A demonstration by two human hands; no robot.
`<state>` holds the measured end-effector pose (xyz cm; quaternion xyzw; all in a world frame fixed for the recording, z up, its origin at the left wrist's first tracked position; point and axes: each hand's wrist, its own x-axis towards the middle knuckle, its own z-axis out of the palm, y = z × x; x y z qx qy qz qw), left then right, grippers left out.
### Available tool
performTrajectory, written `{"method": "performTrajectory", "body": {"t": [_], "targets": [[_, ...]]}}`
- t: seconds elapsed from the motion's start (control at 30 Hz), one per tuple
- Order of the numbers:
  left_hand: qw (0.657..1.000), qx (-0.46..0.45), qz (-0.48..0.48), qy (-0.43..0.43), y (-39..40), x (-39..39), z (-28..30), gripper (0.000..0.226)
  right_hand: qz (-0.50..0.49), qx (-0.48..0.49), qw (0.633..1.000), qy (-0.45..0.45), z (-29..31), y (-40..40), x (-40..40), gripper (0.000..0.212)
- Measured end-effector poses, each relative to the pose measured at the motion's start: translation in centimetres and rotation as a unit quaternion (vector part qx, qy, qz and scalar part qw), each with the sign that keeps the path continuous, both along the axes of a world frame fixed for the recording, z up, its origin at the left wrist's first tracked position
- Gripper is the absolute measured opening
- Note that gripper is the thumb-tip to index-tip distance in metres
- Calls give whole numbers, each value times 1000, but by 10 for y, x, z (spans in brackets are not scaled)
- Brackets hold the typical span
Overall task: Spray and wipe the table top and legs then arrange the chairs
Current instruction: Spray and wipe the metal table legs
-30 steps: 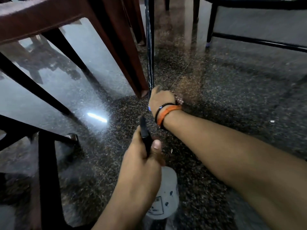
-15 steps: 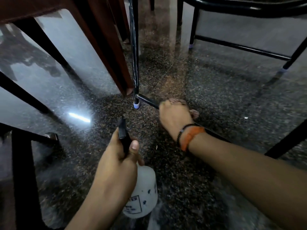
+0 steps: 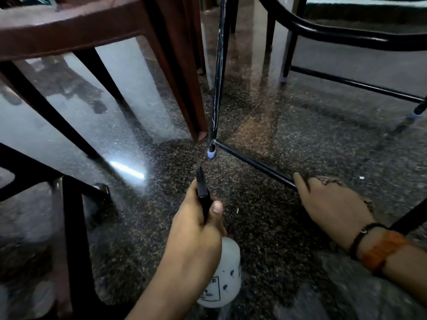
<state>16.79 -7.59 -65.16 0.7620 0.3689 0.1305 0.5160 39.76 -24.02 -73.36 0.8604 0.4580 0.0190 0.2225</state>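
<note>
The table leg (image 3: 218, 72) stands upright at centre, a chair leg (image 3: 184, 88) just left of it. From its foot a crossbar (image 3: 251, 162) runs right — toward the right hand (image 3: 332, 204). Nearer, left of that hand, the left hand (image 3: 196, 232) holds the spray bottle (image 3: 225, 278) — nozzle toward the leg's foot.

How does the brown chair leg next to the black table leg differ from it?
The brown chair leg is broad, flat-sided and ends bare at the floor; the black table leg is a thin tube, streaked white, with a pale cap at its foot and a low crossbar joined there. Both stand on the speckled floor.
</note>
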Motion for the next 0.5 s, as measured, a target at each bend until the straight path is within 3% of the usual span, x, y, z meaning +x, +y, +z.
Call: {"method": "performTrajectory", "body": {"t": [0.17,0.33,0.5], "targets": [[1000,2,11,-11,3,1,2,9,79,40,996,11,-10,93,10,65],[1000,12,7,-10,7,5,3,18,138,11,990,34,-5,183,26,76],[999,13,-11,-47,12,14,18,25,160,-92,980,78,18,209,43,44]]}}
